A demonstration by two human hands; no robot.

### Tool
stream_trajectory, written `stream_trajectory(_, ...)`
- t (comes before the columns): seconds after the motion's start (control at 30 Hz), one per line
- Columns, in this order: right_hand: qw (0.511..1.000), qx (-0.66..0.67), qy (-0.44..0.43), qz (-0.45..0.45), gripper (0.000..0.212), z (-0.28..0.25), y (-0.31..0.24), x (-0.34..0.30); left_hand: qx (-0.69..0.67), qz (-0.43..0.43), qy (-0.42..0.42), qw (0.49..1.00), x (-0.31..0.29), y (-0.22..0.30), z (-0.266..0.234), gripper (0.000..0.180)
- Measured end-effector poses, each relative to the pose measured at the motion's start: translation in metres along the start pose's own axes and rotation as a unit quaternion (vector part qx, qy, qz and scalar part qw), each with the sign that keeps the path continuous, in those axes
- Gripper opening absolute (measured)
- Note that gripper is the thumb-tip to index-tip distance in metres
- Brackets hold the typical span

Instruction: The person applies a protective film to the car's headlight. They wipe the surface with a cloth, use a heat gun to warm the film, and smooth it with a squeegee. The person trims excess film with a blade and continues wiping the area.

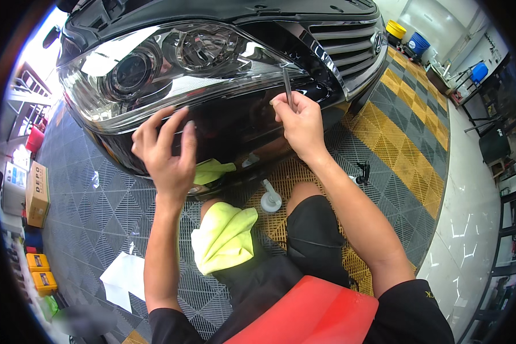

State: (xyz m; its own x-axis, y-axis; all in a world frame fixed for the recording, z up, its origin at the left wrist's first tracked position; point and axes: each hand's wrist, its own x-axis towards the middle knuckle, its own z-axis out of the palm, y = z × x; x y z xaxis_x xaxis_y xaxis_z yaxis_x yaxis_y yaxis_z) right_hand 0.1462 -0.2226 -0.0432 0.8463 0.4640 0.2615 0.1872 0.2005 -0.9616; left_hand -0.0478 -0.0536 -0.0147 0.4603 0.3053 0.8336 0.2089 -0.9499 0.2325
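A clear headlight [175, 71] on a black car spreads across the top of the view. My right hand [302, 127] is closed on a slim, dark grey, blade-like tool [287, 85], held between thumb and fingers. Its tip points up at the headlight's inner corner, beside the grille; whether it touches cannot be made out. Below the lamp, in front of the glossy black bumper [235, 129], my left hand [169, 150] is open, fingers spread and bent, with nothing in it. Its fingertips are close to the bumper.
A yellow-green cloth [226, 238] lies over my left knee. Between my knees stands a white bottle [271, 201] with a spout. White paper [122, 281] and a cardboard box [38, 195] sit on the left. Yellow [395, 30] and blue [419, 43] buckets are far right.
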Motion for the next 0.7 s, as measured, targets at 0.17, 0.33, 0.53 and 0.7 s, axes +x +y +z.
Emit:
stream_trajectory(0.17,0.989,-0.069,0.108,-0.073,0.017,-0.013,0.005,0.018,-0.059,0.086,0.031,0.994,0.027,0.027,0.041,0.023)
stream_trajectory(0.33,0.979,-0.133,0.140,-0.063,0.019,-0.009,0.009,0.035,-0.065,0.081,0.071,0.992,0.021,0.013,0.047,0.023)
stream_trajectory(0.53,0.983,-0.115,0.130,-0.053,0.014,-0.007,0.010,0.044,-0.060,0.085,0.067,0.992,0.022,0.012,0.046,0.024)
stream_trajectory(0.7,0.987,-0.111,0.107,-0.049,0.011,-0.006,0.009,0.047,-0.054,0.079,0.047,0.994,0.022,0.016,0.044,0.025)
